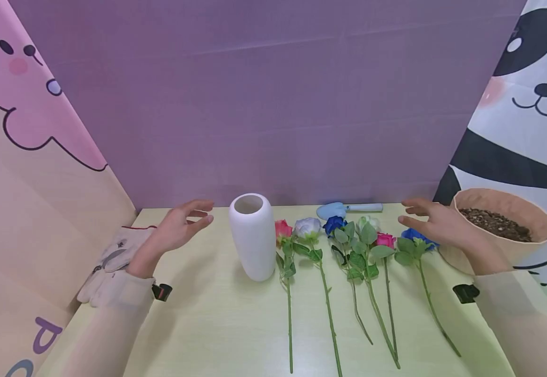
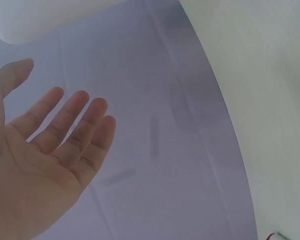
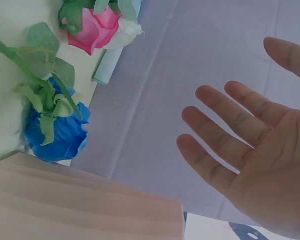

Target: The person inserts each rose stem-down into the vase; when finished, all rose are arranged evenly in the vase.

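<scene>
My left hand (image 1: 179, 229) hovers over the table left of a white vase (image 1: 253, 241), its fingers loosely extended and holding nothing. The vase stands upright, its dark mouth facing up. My right hand (image 1: 438, 222) is raised near a blue rose (image 1: 417, 238), with bare fingers spread in the right wrist view. Several artificial roses lie with stems toward me: a coral rose (image 1: 283, 230) beside the vase, a pale lavender rose (image 1: 308, 227), a dark blue rose (image 1: 334, 224), a white rose (image 1: 368, 223) and a pink rose (image 1: 385, 241).
A light blue trowel (image 1: 332, 210) lies along the table's back edge. At the right stands a tan pot (image 1: 533, 251) with dark soil (image 1: 495, 224). White gloves (image 1: 113, 256) lie at the left edge. A purple backdrop (image 1: 273, 115) rises behind the table (image 1: 217, 330).
</scene>
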The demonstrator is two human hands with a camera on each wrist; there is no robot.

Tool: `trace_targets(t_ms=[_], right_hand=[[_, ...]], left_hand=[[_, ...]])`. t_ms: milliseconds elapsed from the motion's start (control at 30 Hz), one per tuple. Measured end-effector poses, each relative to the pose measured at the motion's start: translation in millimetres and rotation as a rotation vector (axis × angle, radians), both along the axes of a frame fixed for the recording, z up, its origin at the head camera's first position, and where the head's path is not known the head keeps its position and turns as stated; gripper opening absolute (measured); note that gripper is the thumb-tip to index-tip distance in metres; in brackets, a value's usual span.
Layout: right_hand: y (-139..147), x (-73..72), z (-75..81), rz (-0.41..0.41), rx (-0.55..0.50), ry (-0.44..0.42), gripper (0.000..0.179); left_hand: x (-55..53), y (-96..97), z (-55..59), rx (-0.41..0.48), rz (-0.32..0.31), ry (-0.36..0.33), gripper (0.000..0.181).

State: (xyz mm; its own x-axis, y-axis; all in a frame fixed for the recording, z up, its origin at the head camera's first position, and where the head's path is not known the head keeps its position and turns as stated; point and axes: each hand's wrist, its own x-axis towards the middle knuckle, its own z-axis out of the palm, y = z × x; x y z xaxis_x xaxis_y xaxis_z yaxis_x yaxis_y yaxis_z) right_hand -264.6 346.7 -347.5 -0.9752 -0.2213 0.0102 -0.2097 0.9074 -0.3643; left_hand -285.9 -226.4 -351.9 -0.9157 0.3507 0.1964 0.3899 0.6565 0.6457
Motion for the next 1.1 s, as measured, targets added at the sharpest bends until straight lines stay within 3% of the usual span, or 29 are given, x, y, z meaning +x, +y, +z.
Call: trace_targets(t_ms=[367, 567, 1100], right_hand=[[5, 5.4, -5.8, 0.008, -0.082, 0.014, 0.053], [11, 7.7, -9.3, 0.009, -0.077, 0.028, 0.049], [19, 16.6, -20.6, -0.012, -0.104, -0.026, 0.046]], left_hand=[[11.2, 11.1, -3.2, 0.122, -0.014, -0.026, 0.046], [13.3, 18.2, -8.1, 0.175, -0.053, -0.054, 0.051], [16.9, 30.0, -11.9, 0.211, -0.100, -0.115, 0.065]])
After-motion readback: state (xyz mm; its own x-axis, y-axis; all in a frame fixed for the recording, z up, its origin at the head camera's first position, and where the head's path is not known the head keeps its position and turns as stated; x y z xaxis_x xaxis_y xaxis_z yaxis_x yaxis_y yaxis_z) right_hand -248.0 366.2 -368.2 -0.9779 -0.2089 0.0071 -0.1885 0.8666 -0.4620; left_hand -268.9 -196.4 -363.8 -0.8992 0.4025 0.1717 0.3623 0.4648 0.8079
